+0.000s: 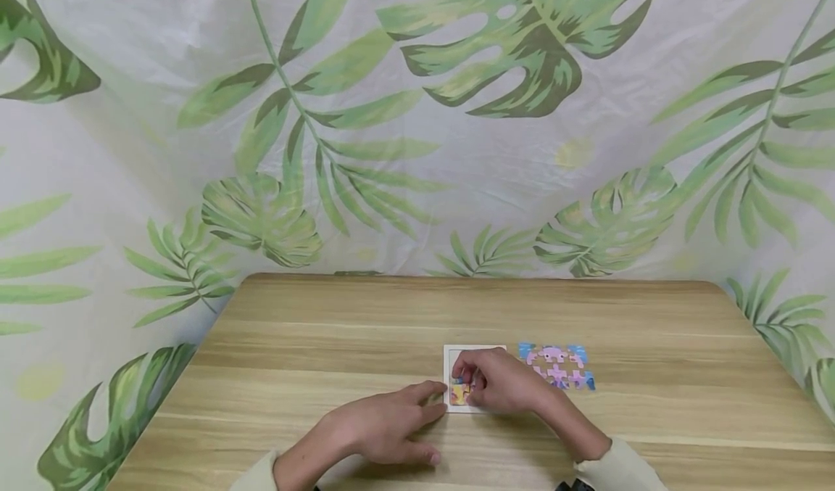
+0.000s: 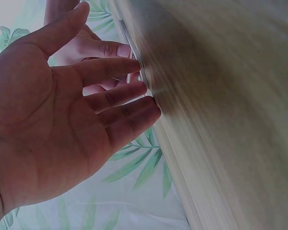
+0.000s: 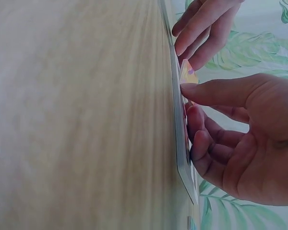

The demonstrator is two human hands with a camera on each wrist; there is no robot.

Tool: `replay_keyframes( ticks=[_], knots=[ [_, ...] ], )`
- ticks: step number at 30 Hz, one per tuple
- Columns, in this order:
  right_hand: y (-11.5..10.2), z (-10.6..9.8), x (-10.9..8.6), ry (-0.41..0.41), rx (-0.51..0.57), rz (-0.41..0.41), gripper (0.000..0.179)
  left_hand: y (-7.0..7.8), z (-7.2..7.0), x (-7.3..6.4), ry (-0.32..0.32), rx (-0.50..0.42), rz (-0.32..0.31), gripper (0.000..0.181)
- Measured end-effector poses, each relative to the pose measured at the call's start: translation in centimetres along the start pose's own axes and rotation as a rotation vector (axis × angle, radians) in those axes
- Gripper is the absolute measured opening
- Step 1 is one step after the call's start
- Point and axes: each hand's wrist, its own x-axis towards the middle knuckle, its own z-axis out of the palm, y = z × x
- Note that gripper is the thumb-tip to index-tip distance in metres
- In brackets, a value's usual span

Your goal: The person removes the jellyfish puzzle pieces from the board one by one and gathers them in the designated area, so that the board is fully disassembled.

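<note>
A white-bordered puzzle tray (image 1: pixel 475 347) lies flat on the table, with a yellow and pink puzzle piece (image 1: pixel 459 395) at its lower left. My right hand (image 1: pixel 512 382) is over the tray, its thumb and curled fingers pinching that piece. In the right wrist view the piece (image 3: pixel 187 73) is tilted up from the tray (image 3: pixel 178 120). My left hand (image 1: pixel 391 422) lies at the tray's left edge, fingers extended and fingertips touching the rim. The left wrist view shows its open palm (image 2: pixel 62 110). The right fingers hide part of the tray's inside.
Right of the tray, several pink and blue puzzle pieces (image 1: pixel 556 355) are laid out close together, partly behind the right hand. The wooden table (image 1: pixel 326 317) reaches back to a leaf-patterned cloth (image 1: pixel 391 150).
</note>
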Motion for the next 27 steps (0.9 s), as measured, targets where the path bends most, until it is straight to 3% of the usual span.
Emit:
replay_keyframes(
  ticks=[7, 20, 27],
  knots=[
    [0.3, -0.3, 0.0, -0.012, 0.034, -0.008, 0.018, 0.0, -0.1, 0.0, -0.016, -0.013, -0.005, 0.07],
    [1.1, -2.4, -1.0, -0.072, 0.202, -0.009, 0.012, 0.0, 0.0, 0.0, -0.016, -0.017, -0.017, 0.073],
    [2.0, -3.2, -2.2, -0.049, 0.154, -0.011, 0.008, 0.1, 0.1, 0.0, -0.022, -0.03, -0.024, 0.075]
  ],
)
